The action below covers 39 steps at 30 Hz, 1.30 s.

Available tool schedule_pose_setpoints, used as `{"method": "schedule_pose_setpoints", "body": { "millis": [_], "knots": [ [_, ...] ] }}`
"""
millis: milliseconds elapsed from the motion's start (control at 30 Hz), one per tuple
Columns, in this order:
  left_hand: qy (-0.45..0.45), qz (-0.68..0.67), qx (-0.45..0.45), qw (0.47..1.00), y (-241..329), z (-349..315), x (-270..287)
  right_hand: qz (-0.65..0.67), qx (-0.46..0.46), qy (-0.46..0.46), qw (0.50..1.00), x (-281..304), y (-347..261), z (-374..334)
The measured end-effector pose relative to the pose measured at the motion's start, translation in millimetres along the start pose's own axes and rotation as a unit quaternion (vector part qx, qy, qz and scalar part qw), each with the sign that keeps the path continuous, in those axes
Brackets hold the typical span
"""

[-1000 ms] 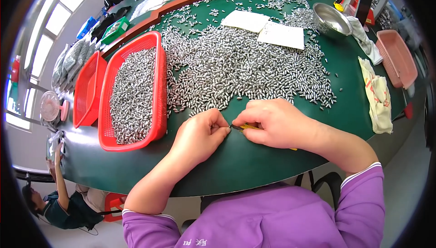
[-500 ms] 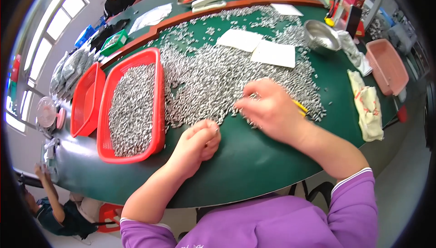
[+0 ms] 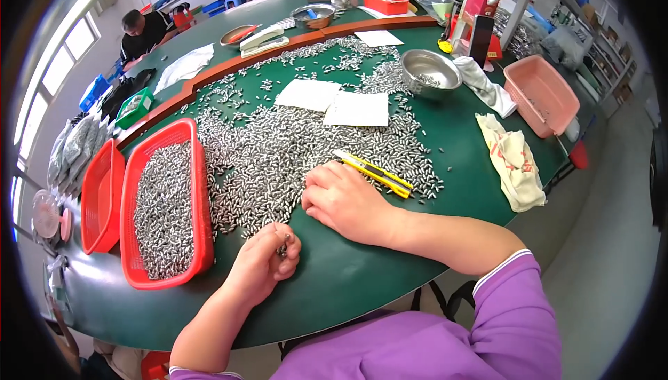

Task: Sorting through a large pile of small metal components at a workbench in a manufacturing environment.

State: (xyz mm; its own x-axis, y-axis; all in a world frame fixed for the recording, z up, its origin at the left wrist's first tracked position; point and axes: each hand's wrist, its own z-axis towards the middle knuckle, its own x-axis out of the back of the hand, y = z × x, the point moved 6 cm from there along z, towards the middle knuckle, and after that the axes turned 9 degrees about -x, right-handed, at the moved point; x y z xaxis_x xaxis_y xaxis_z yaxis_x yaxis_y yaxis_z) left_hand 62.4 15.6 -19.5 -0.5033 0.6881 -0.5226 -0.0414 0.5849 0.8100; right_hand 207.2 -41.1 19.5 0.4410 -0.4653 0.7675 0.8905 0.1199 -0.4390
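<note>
A broad pile of small silvery metal pieces [image 3: 264,147] is spread over the green table. My left hand [image 3: 268,255] is closed at the pile's near edge, and a few of the metal pieces show between its thumb and fingers. To its right, my right hand [image 3: 344,195] rests at the pile's edge with its fingers bent in; whatever lies under them is hidden. Just beyond that hand, a yellow utility knife [image 3: 376,173] lies on the pieces. On the left stands a red plastic basket [image 3: 202,206] filled with the same kind of pieces.
Two white cards [image 3: 356,109] lie on the pile. A steel bowl [image 3: 430,74], a pink basket [image 3: 541,95] and a pale cloth [image 3: 511,163] sit to the right. Another red basket [image 3: 104,195] stands far left. A wooden strip [image 3: 229,62] borders the back; a person [image 3: 142,35] sits beyond.
The view has swung, shifting the scene leftward. My right hand has come down onto the pile's near edge, uncovering the yellow knife. My left hand stays closed, now showing metal pieces.
</note>
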Motion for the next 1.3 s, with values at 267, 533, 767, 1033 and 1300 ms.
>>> {"method": "schedule_pose_setpoints", "body": {
  "millis": [267,533,767,1033,1300],
  "knots": [
    [-0.066,-0.053,0.008,0.996,-3,0,-8,0.189,-0.017,-0.036,0.981,19,-19,-6],
    [-0.084,-0.043,0.008,0.995,-4,-2,-9,0.261,-0.037,-0.076,0.962,12,-18,-8],
    [-0.086,-0.053,0.004,0.995,0,-3,-9,0.249,-0.033,-0.049,0.967,16,-19,-5],
    [-0.082,-0.078,-0.002,0.994,1,-3,-9,0.273,-0.041,-0.052,0.96,16,-16,-5],
    [-0.087,-0.066,0.0,0.994,-2,-2,-10,0.257,0.004,-0.033,0.966,17,-21,-6]
  ]
}}
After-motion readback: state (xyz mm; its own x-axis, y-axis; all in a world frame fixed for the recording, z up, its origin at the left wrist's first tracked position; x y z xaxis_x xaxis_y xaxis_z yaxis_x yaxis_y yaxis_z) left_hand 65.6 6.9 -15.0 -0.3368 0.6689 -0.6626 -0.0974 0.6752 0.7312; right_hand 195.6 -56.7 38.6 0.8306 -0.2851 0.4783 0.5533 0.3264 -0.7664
